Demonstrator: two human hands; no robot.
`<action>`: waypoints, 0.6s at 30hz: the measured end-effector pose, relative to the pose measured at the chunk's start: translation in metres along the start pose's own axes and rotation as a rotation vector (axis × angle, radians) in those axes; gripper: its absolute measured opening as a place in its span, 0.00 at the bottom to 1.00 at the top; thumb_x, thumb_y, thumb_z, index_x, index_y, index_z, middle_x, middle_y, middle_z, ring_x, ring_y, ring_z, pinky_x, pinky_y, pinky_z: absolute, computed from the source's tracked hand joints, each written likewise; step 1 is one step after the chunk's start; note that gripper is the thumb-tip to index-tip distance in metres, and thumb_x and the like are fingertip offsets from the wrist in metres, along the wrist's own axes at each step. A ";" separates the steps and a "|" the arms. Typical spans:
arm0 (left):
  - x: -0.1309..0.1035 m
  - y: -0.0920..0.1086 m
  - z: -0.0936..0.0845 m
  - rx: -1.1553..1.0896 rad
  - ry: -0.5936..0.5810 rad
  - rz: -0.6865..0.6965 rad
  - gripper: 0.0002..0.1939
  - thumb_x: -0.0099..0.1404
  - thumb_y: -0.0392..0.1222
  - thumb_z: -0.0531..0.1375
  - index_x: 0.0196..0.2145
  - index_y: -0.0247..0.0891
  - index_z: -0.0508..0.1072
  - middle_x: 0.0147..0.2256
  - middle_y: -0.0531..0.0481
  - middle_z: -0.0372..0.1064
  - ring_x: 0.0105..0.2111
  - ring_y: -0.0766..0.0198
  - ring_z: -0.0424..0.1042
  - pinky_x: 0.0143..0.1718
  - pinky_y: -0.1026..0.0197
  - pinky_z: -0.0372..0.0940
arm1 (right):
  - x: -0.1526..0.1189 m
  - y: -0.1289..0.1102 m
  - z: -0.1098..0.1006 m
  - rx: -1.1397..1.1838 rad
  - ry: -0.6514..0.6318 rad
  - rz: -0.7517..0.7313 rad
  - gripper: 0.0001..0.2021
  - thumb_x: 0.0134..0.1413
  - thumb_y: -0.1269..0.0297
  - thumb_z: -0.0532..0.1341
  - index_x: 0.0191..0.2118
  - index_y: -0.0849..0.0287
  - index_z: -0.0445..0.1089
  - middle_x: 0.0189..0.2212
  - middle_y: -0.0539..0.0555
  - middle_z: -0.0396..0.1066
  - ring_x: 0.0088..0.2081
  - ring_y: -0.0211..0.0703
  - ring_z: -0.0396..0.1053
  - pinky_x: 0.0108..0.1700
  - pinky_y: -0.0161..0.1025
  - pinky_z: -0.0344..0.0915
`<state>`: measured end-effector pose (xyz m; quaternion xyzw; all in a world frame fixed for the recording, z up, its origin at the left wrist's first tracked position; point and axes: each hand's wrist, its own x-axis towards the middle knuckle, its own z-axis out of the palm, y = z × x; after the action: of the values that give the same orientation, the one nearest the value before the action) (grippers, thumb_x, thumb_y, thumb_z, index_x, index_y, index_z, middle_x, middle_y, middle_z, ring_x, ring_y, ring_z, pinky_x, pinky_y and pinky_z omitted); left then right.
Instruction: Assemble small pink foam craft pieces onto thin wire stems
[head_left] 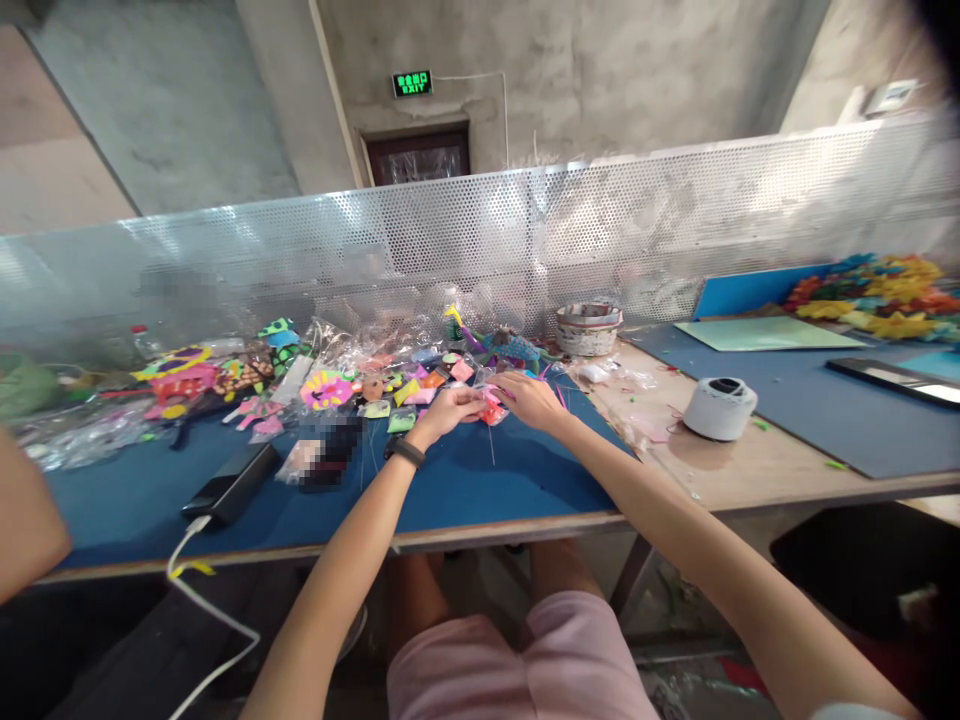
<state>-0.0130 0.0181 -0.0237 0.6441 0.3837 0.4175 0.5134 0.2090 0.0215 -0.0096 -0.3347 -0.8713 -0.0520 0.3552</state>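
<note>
Over the blue mat (480, 500), my left hand (450, 412), with a dark wristband, pinches the left side of a small red and pink item (491, 408). My right hand (531, 400) closes on the same item from the right, with its fingers partly covering it. A thin pale strand (492, 445) hangs down from the item onto the mat. Just behind and left of my hands lie small coloured packets, among them a green one (401, 420), a yellow one (406, 391) and an orange one (433, 380).
A woven basket (589, 330) and a white thread spool (720, 408) stand on the right. Colourful craft figures (180, 380) and a black power bank (231, 484) with a white cable are on the left. Someone's arm (26, 515) shows at the left edge.
</note>
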 end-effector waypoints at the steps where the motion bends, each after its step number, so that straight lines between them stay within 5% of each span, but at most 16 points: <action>1: -0.001 0.001 0.001 0.004 0.006 0.002 0.21 0.53 0.51 0.72 0.39 0.34 0.77 0.40 0.45 0.76 0.39 0.61 0.76 0.44 0.57 0.71 | 0.000 0.000 0.000 -0.006 0.003 -0.011 0.16 0.70 0.61 0.53 0.57 0.50 0.70 0.54 0.53 0.73 0.54 0.46 0.71 0.50 0.39 0.69; 18: 0.001 0.001 0.002 0.037 -0.038 0.098 0.21 0.56 0.53 0.69 0.39 0.34 0.76 0.40 0.46 0.75 0.38 0.60 0.75 0.43 0.57 0.71 | 0.001 0.000 0.003 0.041 -0.028 -0.055 0.15 0.71 0.62 0.49 0.53 0.53 0.71 0.50 0.55 0.74 0.51 0.44 0.71 0.51 0.37 0.65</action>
<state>-0.0107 0.0178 -0.0229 0.6791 0.3496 0.4228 0.4877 0.2071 0.0232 -0.0113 -0.3041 -0.8858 -0.0391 0.3483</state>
